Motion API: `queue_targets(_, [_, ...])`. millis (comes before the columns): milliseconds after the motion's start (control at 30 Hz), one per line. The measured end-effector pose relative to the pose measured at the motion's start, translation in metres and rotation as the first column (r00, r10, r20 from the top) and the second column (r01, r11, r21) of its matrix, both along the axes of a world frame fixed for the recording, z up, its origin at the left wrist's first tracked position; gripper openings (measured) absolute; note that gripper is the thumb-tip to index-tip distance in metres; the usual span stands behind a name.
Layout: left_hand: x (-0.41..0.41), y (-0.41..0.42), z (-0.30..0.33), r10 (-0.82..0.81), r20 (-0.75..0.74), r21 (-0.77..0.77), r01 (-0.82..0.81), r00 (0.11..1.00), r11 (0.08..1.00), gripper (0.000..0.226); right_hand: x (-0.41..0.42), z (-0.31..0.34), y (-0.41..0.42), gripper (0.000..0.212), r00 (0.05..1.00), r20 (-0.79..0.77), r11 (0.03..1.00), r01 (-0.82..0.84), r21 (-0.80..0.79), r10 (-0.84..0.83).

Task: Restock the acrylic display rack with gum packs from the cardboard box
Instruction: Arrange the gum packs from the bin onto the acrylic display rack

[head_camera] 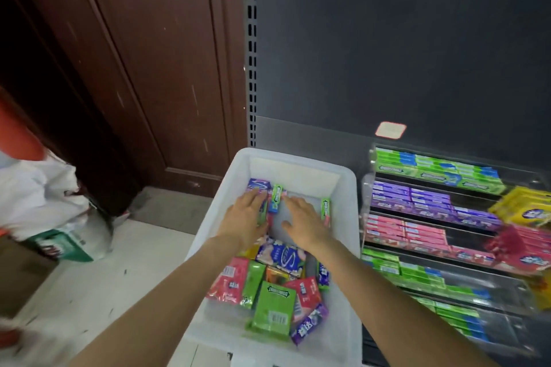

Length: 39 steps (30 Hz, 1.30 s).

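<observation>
1. The acrylic rack (447, 235) fills the lower right of the frame, its stepped tiers already lined with green, purple and pink packs; the lower tiers show bare clear plastic toward their right ends, so restocking is judged unfinished.

2. A white plastic bin (347, 188) is seen at centre frame, just left of the rack (no cardboard box can be made out here; the loose gum lies in this bin). Most packs are heaped at its near end, at lower centre.

3. The left hand (244, 217) is laid flat at the bin's far end, fingers straight and lightly spread, resting on a purple pack (257, 185) whose far part shows beyond the fingertips.

4. The right hand (304, 223) is laid flat beside it, fingers relaxed and spread, apparently on the bare bin floor; nothing is pinched by either hand.

5. A slim green pack (275, 198) stands between the two hands, its long axis running from near to far up the frame. It lies just beside the left fingertips and just left of the right ones; which hand is nearer cannot be told with confidence.

6. A second slim green pack (326, 208) lies just right of the right hand, against the bin's right wall, on the same near-to-far axis. For this one the right hand is clearly nearer, and it is also the hand on the rack's side.
</observation>
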<state>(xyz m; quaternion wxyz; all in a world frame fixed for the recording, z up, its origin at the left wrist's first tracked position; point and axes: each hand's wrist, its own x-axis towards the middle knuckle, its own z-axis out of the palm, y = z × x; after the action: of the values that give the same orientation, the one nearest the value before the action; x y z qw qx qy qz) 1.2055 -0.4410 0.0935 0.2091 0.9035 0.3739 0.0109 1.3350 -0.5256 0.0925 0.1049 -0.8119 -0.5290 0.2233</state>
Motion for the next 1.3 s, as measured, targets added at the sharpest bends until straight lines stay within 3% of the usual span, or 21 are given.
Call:
queue_targets(267, [0.009,0.015,-0.023,-0.079,-0.117,0.058,0.086,0.99,0.995,0.074,0.005,-0.03,0.043,0.047,0.998,-0.048,0.999,0.031,0.044,-0.029])
queue_targets(433, [0.007,0.015,-0.021,-0.101,-0.096,0.054,0.107,0.99,0.993,0.075,0.01,-0.039,0.046,0.031,0.975,-0.087,0.965,0.218,0.148,-0.207])
queue_targets(600, [0.011,0.016,-0.017,-0.064,-0.013,0.029,0.064,0.998,0.998,0.07,0.023,-0.028,0.04,0.032,0.967,-0.034,0.95,0.254,0.179,-0.252])
queue_targets(667, [0.019,0.022,-0.015,-0.037,0.038,0.028,0.036,0.999,0.999,0.064,0.031,-0.02,0.037,0.042,0.946,-0.116,0.92,0.322,0.225,-0.302])
queue_targets(767, [0.036,0.036,-0.015,-0.017,0.079,0.012,0.016,0.997,1.0,0.054,0.041,-0.009,0.033,0.051,0.877,-0.321,0.865,0.439,0.24,-0.356])
queue_targets(933, [0.06,0.051,-0.025,-0.1,-0.077,0.148,0.111,0.992,0.983,0.045,0.049,0.002,0.029,0.03,0.771,-0.513,0.796,0.553,0.245,-0.378])
queue_targets(1100, [0.074,0.047,-0.036,-0.052,-0.182,0.293,0.105,0.982,0.95,0.039,0.046,0.004,0.025,0.016,0.678,-0.623,0.741,0.633,0.225,-0.391])
queue_targets(1300, [0.075,0.046,-0.04,-0.147,-0.145,0.323,0.187,0.978,0.928,0.033,0.042,0.02,0.018,0.006,0.441,-0.818,0.656,0.747,0.108,-0.368])
